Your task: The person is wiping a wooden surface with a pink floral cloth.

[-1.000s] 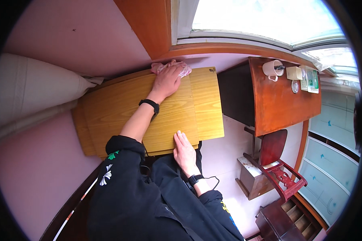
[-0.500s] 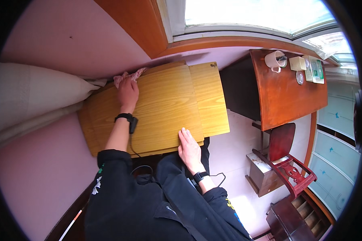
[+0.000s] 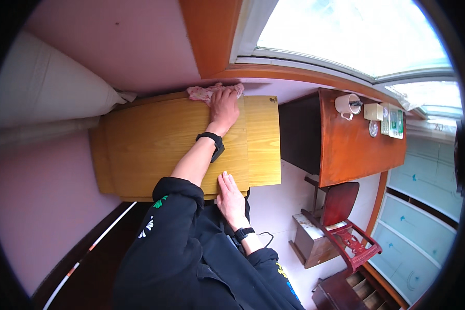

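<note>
A yellow wood-grain cabinet top [image 3: 165, 139] stretches out in front of me, with a lower leaf [image 3: 263, 139] at its right end. At its far edge, by the wall, my left hand [image 3: 225, 111] is closed over a crumpled pink patterned cloth [image 3: 204, 93] and presses it on the wood. Part of the cloth is hidden under the fingers. My right hand [image 3: 231, 204] rests with straight fingers on the near edge of the top, holding nothing. Each wrist wears a black band.
An off-white curtain [image 3: 57, 82] hangs at the left, beside the pink wall. To the right stands a reddish-brown desk [image 3: 356, 150] carrying a white mug [image 3: 347, 105], a small box [image 3: 373, 111] and a plastic basket [image 3: 392, 121]. A red wooden chair [image 3: 341, 204] stands near the desk.
My left hand has slid the cloth rightward along the far edge. My right hand stays on the near edge. The whole view has shifted a little.
</note>
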Action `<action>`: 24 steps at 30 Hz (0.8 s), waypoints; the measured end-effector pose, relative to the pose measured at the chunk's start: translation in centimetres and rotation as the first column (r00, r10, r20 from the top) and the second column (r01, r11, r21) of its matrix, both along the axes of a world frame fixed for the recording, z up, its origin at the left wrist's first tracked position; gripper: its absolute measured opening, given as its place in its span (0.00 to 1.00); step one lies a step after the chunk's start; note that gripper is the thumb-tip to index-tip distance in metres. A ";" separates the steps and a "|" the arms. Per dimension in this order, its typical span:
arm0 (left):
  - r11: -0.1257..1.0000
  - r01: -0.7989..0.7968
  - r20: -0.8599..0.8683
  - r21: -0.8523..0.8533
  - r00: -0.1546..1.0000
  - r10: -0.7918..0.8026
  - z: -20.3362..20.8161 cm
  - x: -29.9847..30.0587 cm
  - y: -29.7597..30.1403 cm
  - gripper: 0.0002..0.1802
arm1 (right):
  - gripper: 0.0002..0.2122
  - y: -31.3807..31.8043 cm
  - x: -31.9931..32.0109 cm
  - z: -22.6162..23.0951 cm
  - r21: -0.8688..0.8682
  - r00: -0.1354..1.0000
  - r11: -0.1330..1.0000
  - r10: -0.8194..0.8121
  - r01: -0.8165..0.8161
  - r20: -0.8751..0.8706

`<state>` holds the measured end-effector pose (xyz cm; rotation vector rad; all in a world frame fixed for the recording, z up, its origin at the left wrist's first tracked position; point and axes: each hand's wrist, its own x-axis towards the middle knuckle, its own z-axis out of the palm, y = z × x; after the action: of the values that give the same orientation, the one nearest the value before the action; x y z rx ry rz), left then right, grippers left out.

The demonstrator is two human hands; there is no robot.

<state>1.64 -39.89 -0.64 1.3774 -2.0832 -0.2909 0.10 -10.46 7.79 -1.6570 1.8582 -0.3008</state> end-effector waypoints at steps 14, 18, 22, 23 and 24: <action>0.984 0.168 0.034 0.052 0.985 -0.170 1.0 17.5 -1.5 0.09 | 0.30 0.1 0.2 0.0 0.069 1.000 0.997 0.027 -0.028 0.014; 0.993 0.063 0.059 0.105 0.996 -0.069 1.2 22.9 -1.4 0.11 | 0.28 0.2 0.3 -0.4 0.022 0.999 0.999 -0.026 0.025 0.047; 0.996 -0.044 0.062 0.083 0.997 0.039 0.1 31.9 -2.3 0.07 | 0.28 -0.1 0.6 0.0 0.078 0.999 0.996 -0.041 0.038 0.033; 0.994 -0.056 0.079 0.089 0.996 0.049 0.0 34.2 -2.3 0.07 | 0.28 -0.2 0.7 0.1 0.081 0.999 0.996 -0.037 0.035 0.030; 0.978 -0.148 0.143 0.149 0.982 0.127 0.3 36.2 -2.2 0.06 | 0.29 -0.2 0.7 0.2 0.087 0.999 0.996 -0.035 0.034 0.021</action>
<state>37.80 -42.14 -0.39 1.6697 -2.0956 -0.3213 0.81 -10.69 7.99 -1.5591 1.8587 -0.2488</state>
